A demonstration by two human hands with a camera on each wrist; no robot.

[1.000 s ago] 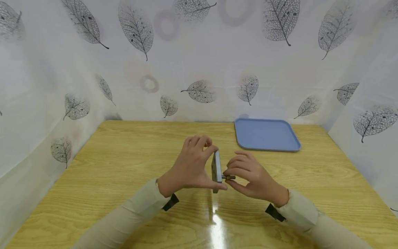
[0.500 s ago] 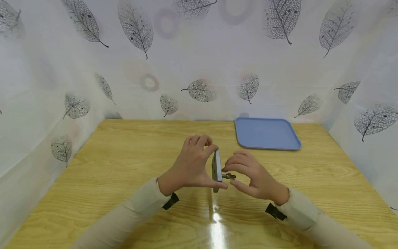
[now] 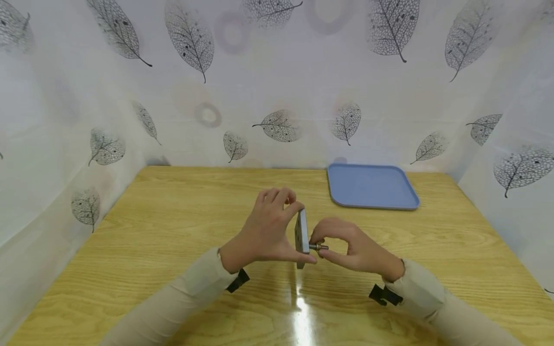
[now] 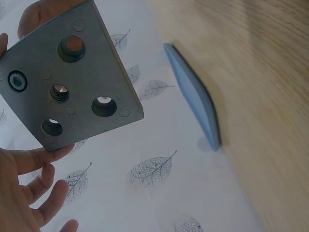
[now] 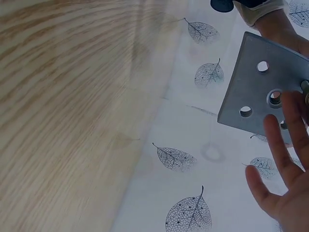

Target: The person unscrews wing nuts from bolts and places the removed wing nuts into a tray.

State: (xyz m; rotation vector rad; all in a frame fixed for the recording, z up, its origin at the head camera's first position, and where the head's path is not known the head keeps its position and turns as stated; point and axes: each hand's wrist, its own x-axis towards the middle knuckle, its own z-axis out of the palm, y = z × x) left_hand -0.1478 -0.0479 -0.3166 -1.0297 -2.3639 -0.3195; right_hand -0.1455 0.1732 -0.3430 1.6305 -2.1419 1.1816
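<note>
A grey metal plate (image 3: 302, 233) with several round holes stands upright above the table, its edges gripped between the thumb and fingers of my left hand (image 3: 269, 233). In the left wrist view, a hex-socket bolt head (image 4: 17, 80) sits in one hole of the plate. The bolt's threaded shank (image 3: 312, 246) sticks out of the plate's right face, carrying a small brass-coloured wing nut (image 3: 319, 247). Thumb and index finger of my right hand (image 3: 357, 245) pinch this nut. In the right wrist view, the nut is mostly cut off at the frame edge, and other fingers extend past the plate.
A blue tray (image 3: 373, 186) lies at the back right of the wood-grain table (image 3: 195, 202). Behind and at the sides hangs a white curtain (image 3: 173, 110) with leaf prints. Dark straps show at both wrists.
My right fingers spread away from the wing nut, then came back onto it. The nut has turned on the bolt. My left hand and the plate stay nearly in place.
</note>
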